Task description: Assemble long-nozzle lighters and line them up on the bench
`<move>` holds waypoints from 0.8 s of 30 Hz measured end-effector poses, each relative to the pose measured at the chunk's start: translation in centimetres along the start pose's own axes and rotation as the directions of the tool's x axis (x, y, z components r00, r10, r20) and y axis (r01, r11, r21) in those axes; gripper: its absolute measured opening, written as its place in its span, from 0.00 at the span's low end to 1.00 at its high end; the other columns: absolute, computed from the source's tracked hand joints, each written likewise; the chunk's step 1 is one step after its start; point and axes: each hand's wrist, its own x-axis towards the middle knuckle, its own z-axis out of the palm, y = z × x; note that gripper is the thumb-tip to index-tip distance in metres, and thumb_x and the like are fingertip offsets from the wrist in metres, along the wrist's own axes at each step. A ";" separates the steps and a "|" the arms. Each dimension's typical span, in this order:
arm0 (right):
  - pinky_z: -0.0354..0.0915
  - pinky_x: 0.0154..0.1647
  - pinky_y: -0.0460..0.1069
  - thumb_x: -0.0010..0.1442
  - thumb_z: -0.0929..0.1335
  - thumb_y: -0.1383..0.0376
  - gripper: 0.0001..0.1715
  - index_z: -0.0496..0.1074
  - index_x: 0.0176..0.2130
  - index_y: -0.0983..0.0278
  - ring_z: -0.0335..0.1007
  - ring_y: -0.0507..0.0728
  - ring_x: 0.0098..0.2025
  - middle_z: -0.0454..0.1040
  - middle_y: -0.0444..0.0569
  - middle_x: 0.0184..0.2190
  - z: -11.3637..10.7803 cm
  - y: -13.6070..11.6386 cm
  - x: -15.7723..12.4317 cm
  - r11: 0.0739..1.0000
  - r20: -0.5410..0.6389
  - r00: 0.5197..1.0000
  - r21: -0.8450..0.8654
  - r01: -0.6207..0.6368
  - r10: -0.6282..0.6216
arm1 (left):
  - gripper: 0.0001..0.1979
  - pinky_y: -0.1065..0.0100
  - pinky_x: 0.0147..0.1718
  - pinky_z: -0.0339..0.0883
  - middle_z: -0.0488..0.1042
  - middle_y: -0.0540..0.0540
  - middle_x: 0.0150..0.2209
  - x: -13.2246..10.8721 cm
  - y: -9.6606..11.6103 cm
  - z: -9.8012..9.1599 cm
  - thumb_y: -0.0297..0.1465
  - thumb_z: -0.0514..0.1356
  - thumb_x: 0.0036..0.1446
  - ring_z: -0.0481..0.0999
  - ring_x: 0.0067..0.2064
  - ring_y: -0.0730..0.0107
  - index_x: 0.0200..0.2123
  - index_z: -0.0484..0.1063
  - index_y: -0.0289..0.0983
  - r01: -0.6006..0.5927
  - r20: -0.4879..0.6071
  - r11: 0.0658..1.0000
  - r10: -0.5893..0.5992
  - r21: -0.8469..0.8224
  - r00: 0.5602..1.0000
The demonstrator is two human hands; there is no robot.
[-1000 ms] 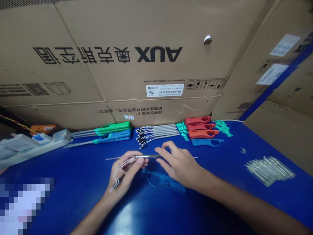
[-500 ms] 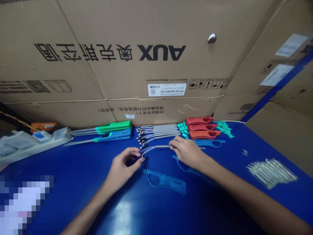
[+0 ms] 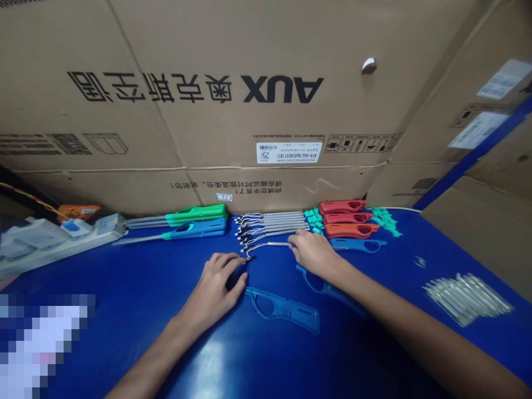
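My right hand (image 3: 313, 253) pinches a thin silver metal tube (image 3: 277, 244) near its right end. White wires (image 3: 254, 249) come out of the tube's left end and run to a small black part (image 3: 251, 259). Beside that black part is my left hand (image 3: 218, 282), thumb and fingers apart, its fingertips close to or touching it. Just right of the left thumb lies a blue lighter handle half (image 3: 286, 311). Another blue handle half (image 3: 316, 282) is partly hidden under my right hand and forearm. Behind the hands lies a row of similar wired silver tubes (image 3: 286, 220).
Small teal caps (image 3: 313, 219) lie beside red handle pieces (image 3: 344, 217), a blue one (image 3: 361, 245) and teal parts (image 3: 385, 220). Assembled lighters (image 3: 195, 227) and a power strip (image 3: 103, 230) stand left. Clear tubes (image 3: 467, 299) lie right. A cardboard box (image 3: 208, 127) forms the back wall.
The held tube has moved slightly back toward the row of tubes. My left fingers have spread from the wires, and the black part now shows beside them. The view has shifted slightly.
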 end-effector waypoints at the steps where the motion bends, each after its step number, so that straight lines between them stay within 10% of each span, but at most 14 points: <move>1: 0.61 0.34 0.50 0.65 0.60 0.67 0.14 0.74 0.41 0.63 0.74 0.59 0.40 0.75 0.54 0.42 0.0 -0.1 0.1 1.000 -0.004 1.000 0.001 0.001 -0.001 | 0.15 0.51 0.50 0.66 0.73 0.41 0.49 0.0 0.0 0.0 0.36 0.55 0.62 0.69 0.51 0.54 0.49 0.72 0.39 0.001 0.002 1.000 -0.001 0.008 1.000; 24: 0.62 0.35 0.49 0.66 0.60 0.68 0.15 0.74 0.45 0.62 0.74 0.58 0.39 0.73 0.54 0.42 0.1 -0.3 1.1 1.000 -0.012 1.000 -0.004 -0.002 0.002 | 0.15 0.53 0.46 0.64 0.72 0.41 0.49 -0.2 0.3 -0.1 0.36 0.53 0.64 0.68 0.50 0.54 0.51 0.69 0.40 0.014 0.035 0.997 -0.016 0.081 0.999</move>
